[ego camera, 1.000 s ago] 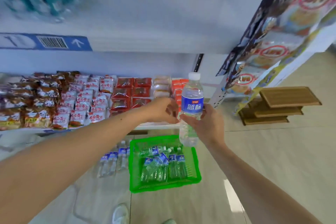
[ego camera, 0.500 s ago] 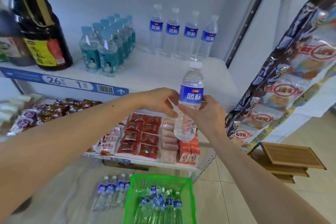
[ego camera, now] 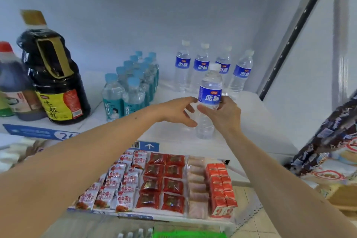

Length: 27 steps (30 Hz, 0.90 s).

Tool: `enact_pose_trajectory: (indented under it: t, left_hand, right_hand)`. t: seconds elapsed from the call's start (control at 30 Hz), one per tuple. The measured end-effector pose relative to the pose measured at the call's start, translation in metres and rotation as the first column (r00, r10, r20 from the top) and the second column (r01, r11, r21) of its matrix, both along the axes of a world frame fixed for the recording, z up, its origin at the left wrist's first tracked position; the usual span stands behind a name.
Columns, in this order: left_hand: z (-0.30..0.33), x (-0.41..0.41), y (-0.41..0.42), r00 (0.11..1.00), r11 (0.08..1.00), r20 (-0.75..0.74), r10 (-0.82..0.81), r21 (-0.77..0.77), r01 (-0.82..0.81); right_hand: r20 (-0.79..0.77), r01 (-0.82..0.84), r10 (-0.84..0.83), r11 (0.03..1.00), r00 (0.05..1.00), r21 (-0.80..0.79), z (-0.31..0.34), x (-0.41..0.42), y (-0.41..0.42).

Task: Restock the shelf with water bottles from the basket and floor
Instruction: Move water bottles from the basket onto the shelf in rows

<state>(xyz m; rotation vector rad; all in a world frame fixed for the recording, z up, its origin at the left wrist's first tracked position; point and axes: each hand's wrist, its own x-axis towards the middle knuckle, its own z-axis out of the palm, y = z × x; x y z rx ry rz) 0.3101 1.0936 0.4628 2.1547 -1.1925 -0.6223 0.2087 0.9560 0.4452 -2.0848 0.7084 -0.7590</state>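
My right hand (ego camera: 222,114) grips a clear water bottle (ego camera: 209,87) with a blue label around its middle and holds it upright. Its base sits low over the front of the white shelf (ego camera: 251,121); I cannot tell whether it touches. My left hand (ego camera: 175,111) is just left of the bottle, fingers spread and relaxed, fingertips near the label. Several matching bottles (ego camera: 201,65) stand in a row at the shelf's back. The green basket's (ego camera: 189,235) rim and the caps of the floor bottles (ego camera: 135,235) show at the bottom edge.
A pack of teal-capped small bottles (ego camera: 131,87) and a big dark sauce jug (ego camera: 56,83) occupy the shelf's left. Snack packets (ego camera: 164,179) fill the lower shelf. Hanging snack bags (ego camera: 328,141) crowd the right, beside the black shelf upright (ego camera: 289,40).
The bottle has risen from above the basket to the upper shelf and moved in over it. My left hand has loosened its hold and spread its fingers. My view tilted upward.
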Motion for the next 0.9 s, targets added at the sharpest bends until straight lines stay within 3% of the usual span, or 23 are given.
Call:
enact_pose_trajectory:
  t: [0.33, 0.47, 0.57, 0.9]
  left_hand:
    - [-0.042, 0.064, -0.013, 0.966, 0.966, 0.023, 0.257, 0.037, -0.257]
    - [-0.054, 0.080, -0.017, 0.932, 0.934, 0.189, 0.309, 0.123, -0.335]
    - [-0.059, 0.090, -0.019, 0.915, 0.919, 0.248, 0.317, 0.160, -0.361]
    - [-0.068, 0.100, -0.024, 0.917, 0.912, 0.209, 0.341, 0.166, -0.376]
  right_hand:
    - [0.097, -0.046, 0.041, 0.998, 0.994, 0.048, -0.008, 0.105, -0.016]
    - [0.105, -0.074, 0.070, 0.997, 0.992, 0.035, -0.010, 0.135, -0.020]
    - [0.119, -0.083, 0.076, 0.995, 0.990, 0.056, -0.015, 0.153, -0.020]
    - [0.148, -0.062, 0.054, 0.997, 0.988, 0.050, -0.024, 0.192, -0.026]
